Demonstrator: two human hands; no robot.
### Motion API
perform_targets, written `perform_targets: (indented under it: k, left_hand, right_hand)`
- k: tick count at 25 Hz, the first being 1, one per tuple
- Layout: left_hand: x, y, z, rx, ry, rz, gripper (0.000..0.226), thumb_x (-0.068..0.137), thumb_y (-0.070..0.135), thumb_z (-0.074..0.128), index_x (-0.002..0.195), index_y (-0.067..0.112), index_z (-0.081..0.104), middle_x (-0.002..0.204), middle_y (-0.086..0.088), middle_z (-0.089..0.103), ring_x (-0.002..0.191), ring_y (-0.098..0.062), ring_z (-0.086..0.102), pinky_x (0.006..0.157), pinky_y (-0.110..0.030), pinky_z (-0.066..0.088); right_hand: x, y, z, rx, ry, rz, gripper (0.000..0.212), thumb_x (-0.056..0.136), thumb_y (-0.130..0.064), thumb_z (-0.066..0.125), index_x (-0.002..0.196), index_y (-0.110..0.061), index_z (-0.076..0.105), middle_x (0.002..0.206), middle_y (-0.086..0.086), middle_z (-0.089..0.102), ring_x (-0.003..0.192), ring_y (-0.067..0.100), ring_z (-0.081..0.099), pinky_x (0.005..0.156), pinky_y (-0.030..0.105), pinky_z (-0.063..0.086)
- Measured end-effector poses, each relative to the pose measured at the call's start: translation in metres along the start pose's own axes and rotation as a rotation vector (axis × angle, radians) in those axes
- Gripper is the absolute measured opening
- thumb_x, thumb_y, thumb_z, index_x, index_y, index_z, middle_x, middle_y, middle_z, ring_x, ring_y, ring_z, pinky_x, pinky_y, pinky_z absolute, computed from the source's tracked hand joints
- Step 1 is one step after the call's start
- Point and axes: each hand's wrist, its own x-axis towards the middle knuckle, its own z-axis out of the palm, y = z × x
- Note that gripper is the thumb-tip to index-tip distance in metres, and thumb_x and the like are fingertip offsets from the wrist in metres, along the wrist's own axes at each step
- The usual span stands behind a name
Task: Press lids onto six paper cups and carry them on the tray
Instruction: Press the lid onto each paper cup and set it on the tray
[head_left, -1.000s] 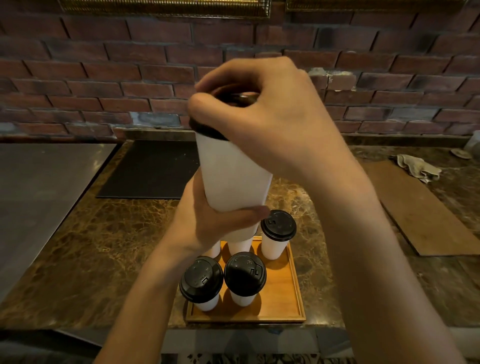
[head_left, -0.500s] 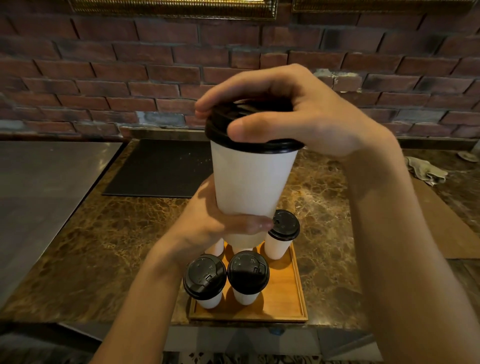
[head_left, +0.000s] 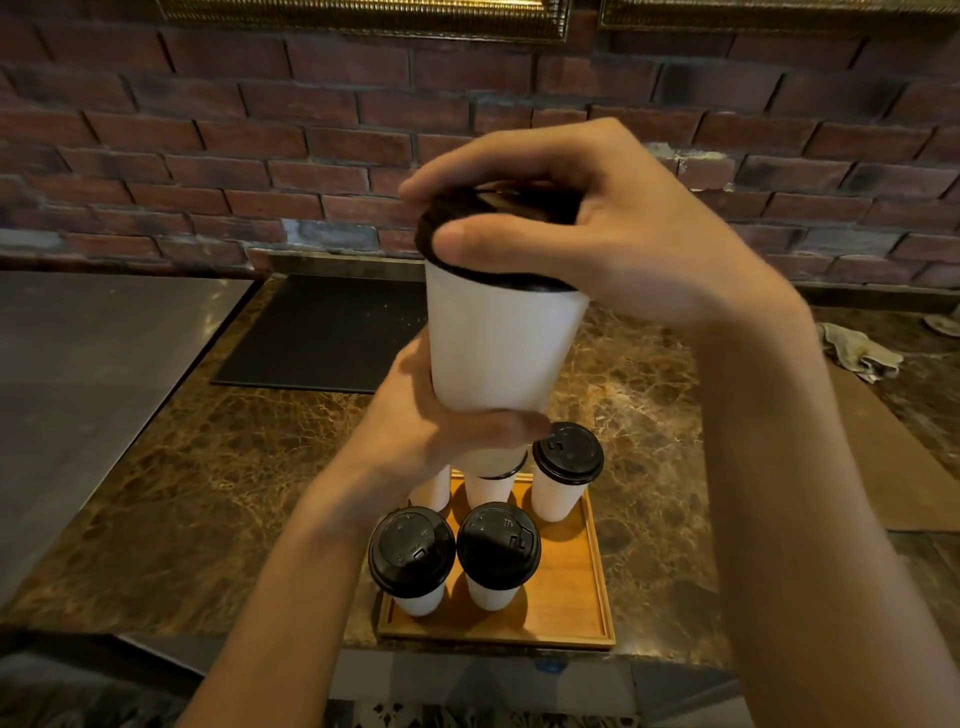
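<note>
The right hand (head_left: 613, 234) curled around the black lid (head_left: 524, 210) atop the white cup (head_left: 504, 348); the left hand (head_left: 441, 431) gripped its base. The cup's long axis ran 12 to 6, mouth toward 12, above the tray (head_left: 566, 613) at 6 o'clock.

The right hand (head_left: 623, 244) has opened from a fist capping the black lid (head_left: 457, 208) to a spread grip — thumb now along its near rim, fingers over the far edge — and the white paper cup (head_left: 498, 348) has straightened from tilted to near upright
</note>
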Motion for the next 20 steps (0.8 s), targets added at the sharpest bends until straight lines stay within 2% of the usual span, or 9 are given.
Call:
perform_targets:
  k: [2, 4, 6, 9, 12, 15, 17, 20]
  left_hand:
    - [-0.004, 0.004, -0.006, -0.056, -0.135, -0.024, 0.07, 0.048, 0.029, 0.082, 0.113, 0.033, 0.055, 0.102, 0.014, 0.066, 0.098, -0.007, 0.064, 0.071, -0.02, 0.054]
    - [-0.006, 0.006, -0.008, -0.107, -0.244, 0.0, 0.061, 0.053, 0.021, 0.081, 0.108, 0.04, 0.061, 0.104, 0.011, 0.067, 0.101, -0.009, 0.064, 0.074, -0.021, 0.054]
    - [-0.006, 0.007, -0.004, -0.109, -0.267, 0.027, 0.058, 0.055, 0.018, 0.079, 0.103, 0.047, 0.062, 0.104, 0.013, 0.067, 0.101, -0.007, 0.064, 0.074, -0.019, 0.054]
    - [-0.006, 0.005, 0.004, -0.05, -0.136, 0.071, 0.056, 0.054, 0.024, 0.08, 0.103, 0.043, 0.059, 0.099, 0.022, 0.066, 0.095, 0.0, 0.064, 0.067, -0.014, 0.053]
    - [-0.002, 0.001, 0.015, 0.084, 0.128, 0.107, 0.065, 0.047, 0.041, 0.079, 0.103, 0.045, 0.046, 0.095, 0.038, 0.058, 0.09, 0.014, 0.058, 0.06, -0.006, 0.049]
    - [-0.002, 0.001, 0.02, 0.137, 0.244, 0.056, 0.078, 0.038, 0.044, 0.087, 0.102, 0.044, 0.042, 0.09, 0.025, 0.057, 0.087, 0.02, 0.054, 0.056, -0.002, 0.046]
    - [-0.004, 0.002, 0.015, 0.166, 0.223, 0.075, 0.081, 0.034, 0.037, 0.092, 0.099, 0.041, 0.044, 0.085, 0.02, 0.06, 0.085, 0.022, 0.055, 0.055, -0.001, 0.045]
    - [-0.008, 0.012, 0.001, 0.011, -0.097, 0.074, 0.062, 0.05, 0.023, 0.084, 0.103, 0.04, 0.057, 0.097, 0.022, 0.067, 0.093, 0.004, 0.064, 0.065, -0.011, 0.052]
  right_hand:
    - [-0.004, 0.008, -0.006, 0.121, -0.101, -0.094, 0.035, 0.09, -0.023, 0.06, 0.125, -0.018, 0.058, 0.118, -0.002, 0.063, 0.107, 0.008, 0.062, 0.08, 0.019, 0.05]
    - [-0.004, 0.01, -0.008, 0.171, -0.147, -0.109, 0.042, 0.087, -0.019, 0.059, 0.128, -0.015, 0.054, 0.122, 0.008, 0.062, 0.11, 0.018, 0.062, 0.082, 0.027, 0.053]
    - [-0.006, 0.008, -0.007, 0.172, -0.146, -0.079, 0.038, 0.088, -0.019, 0.06, 0.125, -0.016, 0.057, 0.122, 0.008, 0.063, 0.109, 0.018, 0.062, 0.082, 0.027, 0.053]
    - [-0.008, 0.0, 0.0, 0.061, -0.038, 0.032, 0.025, 0.091, -0.028, 0.063, 0.115, -0.025, 0.067, 0.111, -0.012, 0.065, 0.103, 0.003, 0.061, 0.078, 0.018, 0.05]
    - [-0.004, -0.007, 0.019, -0.157, 0.202, 0.155, 0.017, 0.09, -0.046, 0.061, 0.102, -0.04, 0.07, 0.097, -0.023, 0.066, 0.098, -0.002, 0.06, 0.081, 0.024, 0.053]
    - [-0.001, -0.01, 0.032, -0.282, 0.325, 0.18, 0.018, 0.09, -0.05, 0.056, 0.099, -0.041, 0.07, 0.097, -0.019, 0.068, 0.097, 0.003, 0.061, 0.083, 0.034, 0.054]
    - [-0.003, -0.011, 0.021, -0.264, 0.237, 0.097, 0.021, 0.091, -0.047, 0.059, 0.105, -0.035, 0.07, 0.101, -0.019, 0.066, 0.097, 0.001, 0.06, 0.083, 0.027, 0.053]
    - [-0.009, -0.007, -0.001, 0.004, -0.022, -0.05, 0.03, 0.091, -0.033, 0.063, 0.119, -0.021, 0.065, 0.111, -0.009, 0.063, 0.103, 0.004, 0.061, 0.079, 0.018, 0.05]
